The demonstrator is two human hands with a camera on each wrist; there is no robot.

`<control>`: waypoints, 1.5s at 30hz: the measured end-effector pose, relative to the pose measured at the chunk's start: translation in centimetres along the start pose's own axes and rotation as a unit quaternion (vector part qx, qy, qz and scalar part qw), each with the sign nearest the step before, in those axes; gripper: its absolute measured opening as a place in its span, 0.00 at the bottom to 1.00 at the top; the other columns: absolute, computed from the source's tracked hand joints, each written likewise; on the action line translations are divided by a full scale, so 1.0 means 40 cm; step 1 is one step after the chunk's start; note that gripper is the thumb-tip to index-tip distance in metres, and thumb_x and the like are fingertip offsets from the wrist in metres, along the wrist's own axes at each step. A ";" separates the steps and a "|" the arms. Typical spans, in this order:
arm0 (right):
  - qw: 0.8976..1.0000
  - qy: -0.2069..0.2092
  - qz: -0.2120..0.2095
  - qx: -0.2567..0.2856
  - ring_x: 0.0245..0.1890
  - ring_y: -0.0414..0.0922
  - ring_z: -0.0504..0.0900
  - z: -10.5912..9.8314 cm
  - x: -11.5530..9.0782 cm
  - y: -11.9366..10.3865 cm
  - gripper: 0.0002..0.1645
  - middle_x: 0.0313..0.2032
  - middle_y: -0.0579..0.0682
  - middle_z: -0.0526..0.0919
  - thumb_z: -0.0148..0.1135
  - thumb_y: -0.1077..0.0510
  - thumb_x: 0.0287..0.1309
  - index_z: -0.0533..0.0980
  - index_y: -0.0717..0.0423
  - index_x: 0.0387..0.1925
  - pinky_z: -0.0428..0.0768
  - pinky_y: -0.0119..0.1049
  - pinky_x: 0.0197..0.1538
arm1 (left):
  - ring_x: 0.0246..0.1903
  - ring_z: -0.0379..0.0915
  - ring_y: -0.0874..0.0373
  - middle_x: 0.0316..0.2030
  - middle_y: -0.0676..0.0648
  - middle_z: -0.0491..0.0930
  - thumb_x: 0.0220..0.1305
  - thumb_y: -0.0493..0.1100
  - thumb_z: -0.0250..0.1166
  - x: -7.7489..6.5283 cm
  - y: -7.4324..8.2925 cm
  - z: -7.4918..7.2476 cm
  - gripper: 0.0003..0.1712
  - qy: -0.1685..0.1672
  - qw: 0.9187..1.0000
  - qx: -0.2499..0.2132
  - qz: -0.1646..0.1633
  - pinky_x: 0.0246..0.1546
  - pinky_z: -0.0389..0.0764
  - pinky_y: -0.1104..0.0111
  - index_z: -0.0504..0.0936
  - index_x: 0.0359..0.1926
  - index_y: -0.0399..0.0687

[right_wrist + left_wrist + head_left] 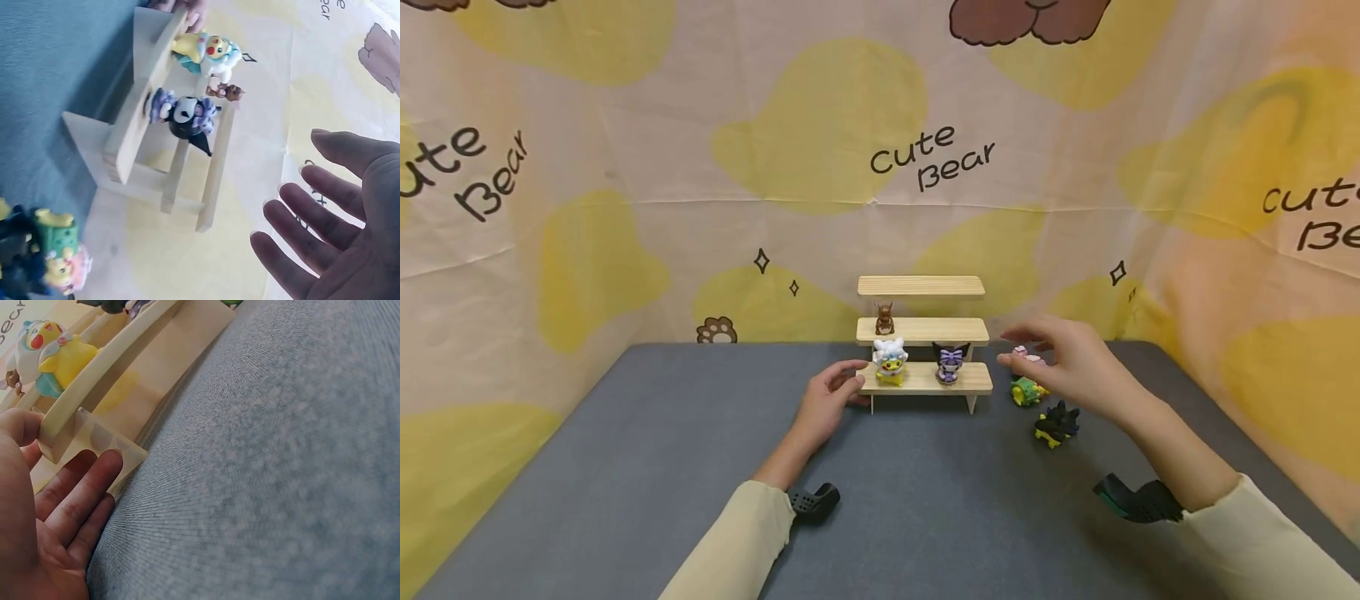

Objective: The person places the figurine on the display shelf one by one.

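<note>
A three-step wooden display stand (925,379) stands at the back of the grey table. My left hand (827,404) holds the left end of its lowest step, with several fingers extended below the board by the clear leg in the left wrist view. On that step are a yellow figurine in a white hood (890,362) and a purple-and-black figurine (949,364). A small brown figurine (884,319) sits on the middle step. My right hand (1078,362), fingers spread and holding nothing in the right wrist view, hovers right of the stand, above several figurines.
Right of the stand lie a black-and-yellow figurine (1057,425), a green figurine (1027,391) and a pink one (1024,353), partly hidden behind the right hand. A printed cloth (820,158) hangs behind the grey tabletop (700,450).
</note>
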State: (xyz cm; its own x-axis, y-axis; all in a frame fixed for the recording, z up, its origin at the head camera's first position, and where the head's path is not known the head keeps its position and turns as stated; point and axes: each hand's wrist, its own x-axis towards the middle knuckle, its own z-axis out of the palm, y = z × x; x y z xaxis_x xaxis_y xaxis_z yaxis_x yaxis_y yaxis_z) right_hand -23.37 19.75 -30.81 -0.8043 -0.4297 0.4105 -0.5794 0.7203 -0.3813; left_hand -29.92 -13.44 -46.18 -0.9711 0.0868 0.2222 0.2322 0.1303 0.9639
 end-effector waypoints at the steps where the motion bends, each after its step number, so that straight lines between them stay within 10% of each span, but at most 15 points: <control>1: 1.000 0.004 -0.004 -0.006 0.47 0.48 0.87 0.001 -0.011 0.003 0.15 0.48 0.47 0.88 0.68 0.52 0.64 0.83 0.51 0.51 0.87 0.49 0.50 | 0.33 0.87 0.48 0.51 0.32 0.84 0.73 0.41 0.61 0.000 -0.001 -0.001 0.18 0.000 1.000 0.000 0.000 0.44 0.88 0.56 0.80 0.60 0.41; 18: 0.995 0.062 -0.064 -0.046 0.43 0.30 0.83 0.027 -0.146 0.110 0.26 0.42 0.34 0.87 0.81 0.59 0.45 0.83 0.37 0.47 0.75 0.13 0.52 | 0.34 0.87 0.45 0.52 0.32 0.84 0.73 0.39 0.60 -0.003 0.005 0.002 0.17 0.002 1.000 0.006 -0.007 0.44 0.88 0.56 0.81 0.59 0.41; 35: 0.998 -0.049 -0.034 0.019 0.44 0.41 0.84 0.091 -0.163 0.244 0.22 0.44 0.43 0.89 0.82 0.54 0.46 0.84 0.43 0.45 0.83 0.37 0.49 | 0.34 0.87 0.46 0.51 0.32 0.84 0.73 0.39 0.60 -0.008 0.008 -0.004 0.17 0.003 1.000 0.016 -0.008 0.45 0.88 0.57 0.80 0.60 0.42; 45: 0.996 -0.083 0.000 0.033 0.45 0.30 0.80 0.103 -0.174 0.275 0.26 0.46 0.40 0.87 0.84 0.52 0.43 0.84 0.45 0.47 0.80 0.29 0.48 | 0.35 0.87 0.46 0.53 0.32 0.84 0.74 0.40 0.60 -0.008 0.012 0.001 0.17 0.001 1.000 0.014 -0.012 0.44 0.88 0.57 0.81 0.60 0.42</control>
State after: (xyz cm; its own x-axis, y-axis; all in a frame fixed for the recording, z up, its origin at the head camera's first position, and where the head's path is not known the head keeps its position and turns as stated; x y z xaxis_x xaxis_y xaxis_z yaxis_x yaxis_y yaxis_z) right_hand -24.69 28.40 -41.25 -0.8117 -0.5177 0.2705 -0.5827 0.6853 -0.4369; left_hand -29.51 -13.38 -45.80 -0.9766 0.0806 0.1995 0.2103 0.1598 0.9645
